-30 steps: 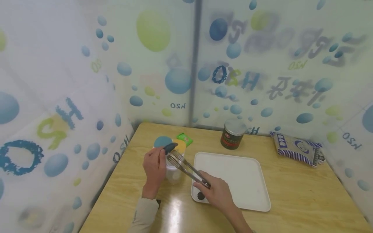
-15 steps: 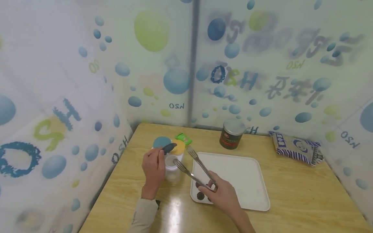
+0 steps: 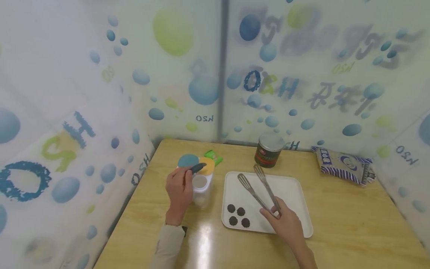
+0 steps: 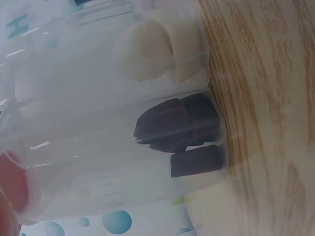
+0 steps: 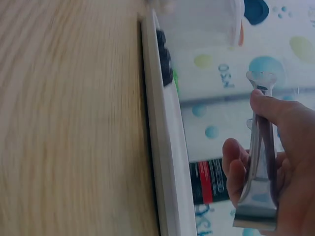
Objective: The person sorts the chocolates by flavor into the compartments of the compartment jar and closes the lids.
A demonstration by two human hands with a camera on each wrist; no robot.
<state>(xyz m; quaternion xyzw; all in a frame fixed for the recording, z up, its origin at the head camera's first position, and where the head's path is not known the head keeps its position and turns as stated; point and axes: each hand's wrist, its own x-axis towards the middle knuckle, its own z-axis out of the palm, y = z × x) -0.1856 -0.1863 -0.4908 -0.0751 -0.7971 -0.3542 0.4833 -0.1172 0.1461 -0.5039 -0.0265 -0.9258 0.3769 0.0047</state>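
Note:
My left hand [image 3: 179, 186] holds a dark flip lid [image 3: 198, 167] raised over the clear plastic storage container [image 3: 201, 194], which also has blue and yellow lids. Through its wall in the left wrist view, dark brown pieces [image 4: 165, 123] and pale pieces [image 4: 147, 51] lie in separate compartments. In my right hand [image 3: 287, 226] are metal tongs [image 3: 248, 186]. Their slotted ends stand apart above the white tray [image 3: 299, 194], with nothing between them. Several dark scalloped pieces [image 3: 233, 220] lie at the tray's near left corner, left of the right hand.
Behind the tray stands a dark espresso can [image 3: 267, 153] with a silver lid. A green packet [image 3: 214, 157] lies behind the container. At the back right is a blue and white striped bag [image 3: 344, 165]. Patterned curtains [image 3: 181, 93] surround the wooden table [image 3: 352, 228].
My right hand has moved right, taking the tongs from the container's opening to above the tray. The tong arms have spread, and the dark pieces have come into full view. The left hand stays at the lid.

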